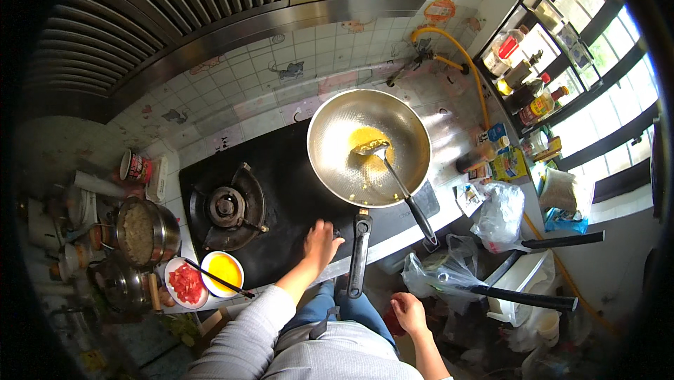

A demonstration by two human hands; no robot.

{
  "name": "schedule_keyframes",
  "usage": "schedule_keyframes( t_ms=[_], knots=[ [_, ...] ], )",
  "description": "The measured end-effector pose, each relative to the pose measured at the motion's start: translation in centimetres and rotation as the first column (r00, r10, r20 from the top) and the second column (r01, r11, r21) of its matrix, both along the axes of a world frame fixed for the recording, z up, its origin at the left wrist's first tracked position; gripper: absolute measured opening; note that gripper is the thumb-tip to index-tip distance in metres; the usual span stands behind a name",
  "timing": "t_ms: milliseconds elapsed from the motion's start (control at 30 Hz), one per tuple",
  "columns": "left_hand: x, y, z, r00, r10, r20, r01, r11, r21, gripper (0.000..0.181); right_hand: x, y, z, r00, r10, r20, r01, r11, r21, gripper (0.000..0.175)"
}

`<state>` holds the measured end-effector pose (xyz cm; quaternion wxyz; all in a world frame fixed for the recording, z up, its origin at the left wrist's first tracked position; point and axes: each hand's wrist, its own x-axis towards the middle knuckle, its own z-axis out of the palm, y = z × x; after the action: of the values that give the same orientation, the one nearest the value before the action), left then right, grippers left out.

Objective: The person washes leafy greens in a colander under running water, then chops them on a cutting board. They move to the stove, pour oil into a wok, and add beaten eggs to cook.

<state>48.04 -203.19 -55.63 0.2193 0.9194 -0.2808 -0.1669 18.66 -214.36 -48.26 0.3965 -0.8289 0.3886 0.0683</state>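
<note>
My left hand (319, 247) is over the front of the black gas stove (287, 190), thumb and fingers beside a small dark control knob (337, 233). Whether it grips the knob is hard to see. To its upper right, a steel wok (337, 111) sits on the stove with its handle (360, 259) pointing toward me. Yellow liquid, probably oil (366, 137), and small yellow bits lie inside. A metal spatula (389, 166) with a black handle leans across the wok's rim. My right hand (409, 312) hangs below the counter, fingers loosely curled, with nothing visible in it.
Left of the stove burner (227, 206) stand a bowl of beaten egg (224, 269) with chopsticks (224, 281) across it, chopped tomato (185, 282) in a bowl, and a metal pot (163, 232). Bottles (542, 106) and plastic bags (497, 216) crowd the right; a range hood (210, 27) overhangs.
</note>
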Motion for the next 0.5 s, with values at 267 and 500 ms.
schedule_keyframes(
  t_ms=[267, 500],
  knots=[
    [0.5, 0.0, 1.0, 0.999, -0.042, 0.004, 0.042, 0.999, 0.013, 0.044, 0.8, 0.0, 0.1, 0.998, 0.009, 0.059, -0.009, 1.0, -0.01, 0.018],
    [1.3, 1.6, 1.9, 0.905, -0.334, 0.262, 0.378, 0.915, -0.14, 0.053, -1.6, 0.1, -0.1, 0.998, -0.051, 0.037, 0.051, 0.999, 0.005, 0.017]
  ],
)
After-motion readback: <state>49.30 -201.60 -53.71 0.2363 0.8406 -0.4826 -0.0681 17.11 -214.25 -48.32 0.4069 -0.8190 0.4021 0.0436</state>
